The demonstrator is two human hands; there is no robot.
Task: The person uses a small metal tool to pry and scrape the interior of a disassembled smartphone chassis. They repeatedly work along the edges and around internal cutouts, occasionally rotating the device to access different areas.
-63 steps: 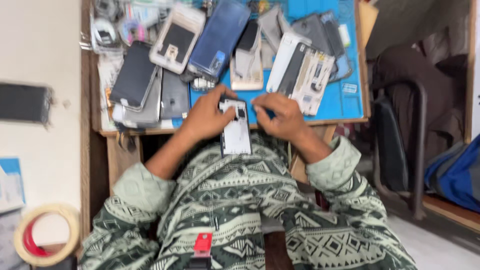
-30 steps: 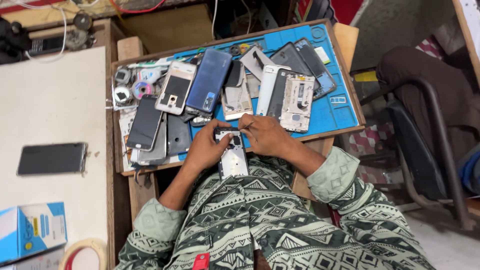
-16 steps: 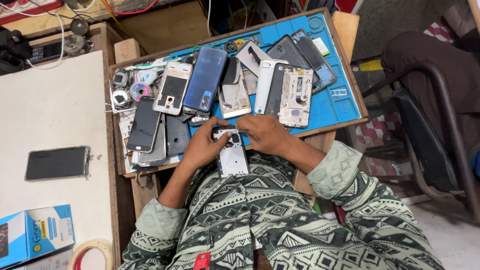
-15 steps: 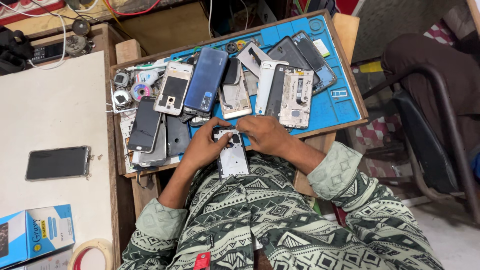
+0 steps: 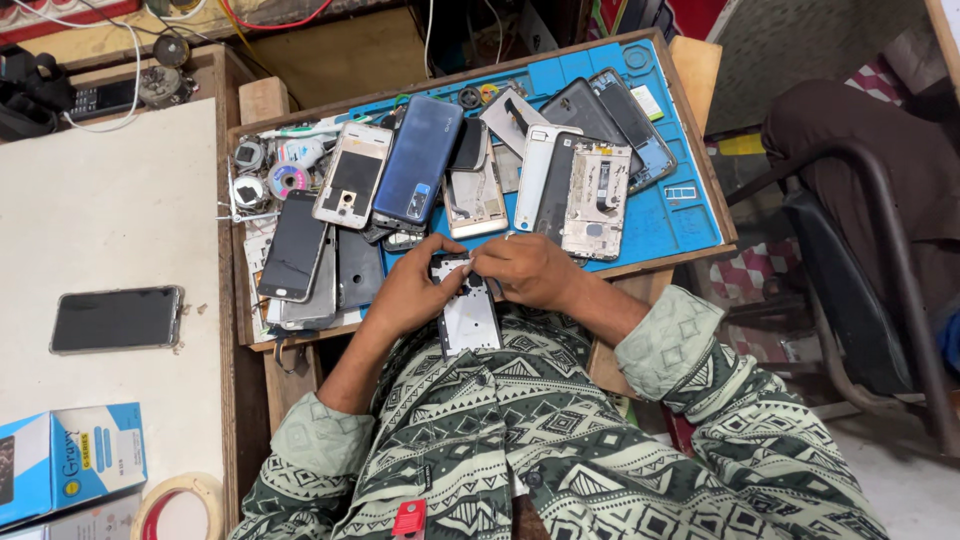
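left hand (image 5: 408, 295): grips left edge of opened white phone frame (image 5: 468, 318)
right hand (image 5: 525, 270): fingertips pinch at frame's top
behind: blue rubber mat (image 5: 672, 215) on wooden desk (image 5: 705, 75), strewn with phone parts

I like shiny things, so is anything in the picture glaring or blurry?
Head view: soft, even light, no harsh glare; the blue phone back shows a mild sheen. The hands, left hand and right hand, look sharp on the phone frame; the edges bend slightly from the wide lens.
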